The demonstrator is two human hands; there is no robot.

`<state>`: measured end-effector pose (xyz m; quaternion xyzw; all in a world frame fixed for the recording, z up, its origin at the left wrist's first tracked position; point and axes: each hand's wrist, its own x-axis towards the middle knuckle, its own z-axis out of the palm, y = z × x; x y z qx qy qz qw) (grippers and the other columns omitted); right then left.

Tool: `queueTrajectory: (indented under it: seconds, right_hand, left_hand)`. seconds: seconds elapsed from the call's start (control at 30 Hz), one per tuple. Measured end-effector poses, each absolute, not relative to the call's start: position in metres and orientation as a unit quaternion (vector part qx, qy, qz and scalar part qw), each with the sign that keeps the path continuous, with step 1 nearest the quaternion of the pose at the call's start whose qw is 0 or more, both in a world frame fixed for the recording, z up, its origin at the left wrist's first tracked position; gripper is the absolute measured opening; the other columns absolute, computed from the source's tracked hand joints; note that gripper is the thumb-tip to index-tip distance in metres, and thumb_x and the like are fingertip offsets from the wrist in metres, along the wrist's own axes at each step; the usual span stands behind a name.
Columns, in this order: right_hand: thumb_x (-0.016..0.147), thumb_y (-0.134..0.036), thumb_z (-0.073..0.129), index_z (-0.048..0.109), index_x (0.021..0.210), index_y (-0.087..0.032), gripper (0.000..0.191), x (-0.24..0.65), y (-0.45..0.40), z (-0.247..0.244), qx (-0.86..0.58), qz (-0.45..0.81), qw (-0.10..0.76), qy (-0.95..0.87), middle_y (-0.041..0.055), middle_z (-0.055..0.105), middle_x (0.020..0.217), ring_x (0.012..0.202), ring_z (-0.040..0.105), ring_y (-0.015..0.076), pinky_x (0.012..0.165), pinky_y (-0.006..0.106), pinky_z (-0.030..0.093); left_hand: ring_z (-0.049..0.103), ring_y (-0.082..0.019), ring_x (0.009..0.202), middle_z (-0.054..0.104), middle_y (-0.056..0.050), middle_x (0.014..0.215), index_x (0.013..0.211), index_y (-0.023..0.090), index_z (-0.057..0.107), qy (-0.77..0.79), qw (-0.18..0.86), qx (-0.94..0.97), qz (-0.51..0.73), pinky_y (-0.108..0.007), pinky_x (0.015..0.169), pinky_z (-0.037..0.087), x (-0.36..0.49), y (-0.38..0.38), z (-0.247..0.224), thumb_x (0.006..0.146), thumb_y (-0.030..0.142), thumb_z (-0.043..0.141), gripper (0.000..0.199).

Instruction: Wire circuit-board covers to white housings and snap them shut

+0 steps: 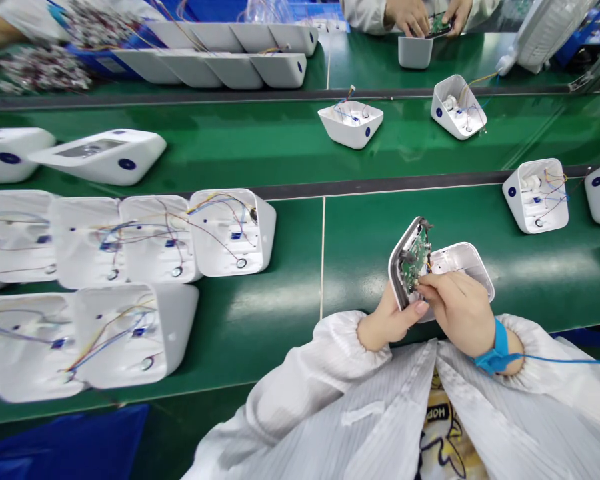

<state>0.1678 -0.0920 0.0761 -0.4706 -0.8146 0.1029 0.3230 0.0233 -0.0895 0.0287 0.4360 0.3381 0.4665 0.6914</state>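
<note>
My left hand (387,322) holds a white front panel with a green circuit board (411,260) on its inner side, tilted up on edge. My right hand (461,308) pinches at the lower edge of the board with its fingertips. Right behind the panel lies an open white housing shell (464,261) on the green table, partly hidden by my right hand. A blue wrist strap (497,350) with a blue cord is on my right wrist.
Several open white shells with coloured wires (230,230) lie in rows at the left. More shells (536,195) stand at the right and on the green conveyor belt (260,143). Across the belt another person's hands (425,17) work on a part over a white cup.
</note>
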Motion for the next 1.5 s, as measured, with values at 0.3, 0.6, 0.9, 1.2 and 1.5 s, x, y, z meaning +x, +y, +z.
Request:
queueTrajectory:
  seconds: [0.3,0.6,0.9,1.2,1.5]
  right_hand:
    - [0.098,-0.020,0.049,0.058,0.087,-0.020,0.015,0.159,-0.092,0.074,-0.488,0.177,0.362,-0.774,0.0050,0.065,0.082,0.078,0.060,0.0194,0.069,0.034,0.048]
    - [0.092,-0.046,0.063,0.055,0.122,-0.030,0.036,0.184,-0.054,0.084,-0.389,0.067,0.328,-0.858,0.0084,0.057,0.137,0.138,0.042,0.0319,0.112,0.060,0.030]
    - [0.085,-0.046,0.072,0.045,0.135,-0.032,0.059,0.198,-0.045,0.086,-0.303,0.122,0.378,-0.866,0.0068,0.059,0.137,0.132,0.051,0.0297,0.114,0.056,0.033]
    - [0.094,-0.053,0.054,0.059,0.131,-0.023,0.048,0.224,-0.029,0.094,-0.471,0.475,0.313,-0.675,0.0113,0.068,0.122,0.101,0.069,0.0247,0.083,0.042,0.057]
    - [0.080,-0.052,0.072,0.064,0.089,-0.018,0.036,0.202,-0.041,0.105,-0.578,0.495,0.374,-0.530,0.0005,0.066,0.068,0.055,0.058,0.0141,0.047,0.024,0.045]
  left_hand:
    - [0.053,-0.032,0.126,0.061,-0.010,0.132,0.126,0.021,0.059,0.291,0.667,0.461,0.507,-0.049,0.115,0.036,0.025,-0.092,0.021,0.076,0.065,0.067,0.066]
    - [0.060,-0.030,0.116,0.068,-0.007,0.121,0.125,0.022,0.062,0.261,0.693,0.493,0.457,-0.046,0.108,0.043,0.009,-0.085,0.014,0.076,0.053,0.073,0.058]
    - [0.066,-0.025,0.104,0.071,-0.010,0.113,0.129,0.017,0.057,0.223,0.586,0.665,0.405,-0.040,0.095,0.052,-0.002,-0.066,0.033,0.087,0.045,0.062,0.051]
    - [0.040,-0.025,0.144,0.065,-0.002,0.136,0.130,0.031,0.058,0.149,0.216,0.934,0.244,-0.050,0.119,0.028,-0.025,-0.064,0.098,0.093,0.008,0.043,0.046]
    - [0.038,-0.027,0.144,0.039,-0.014,0.156,0.153,0.027,0.028,0.436,0.155,0.796,0.391,-0.050,0.116,0.036,-0.039,-0.048,0.064,0.099,0.036,0.045,0.058]
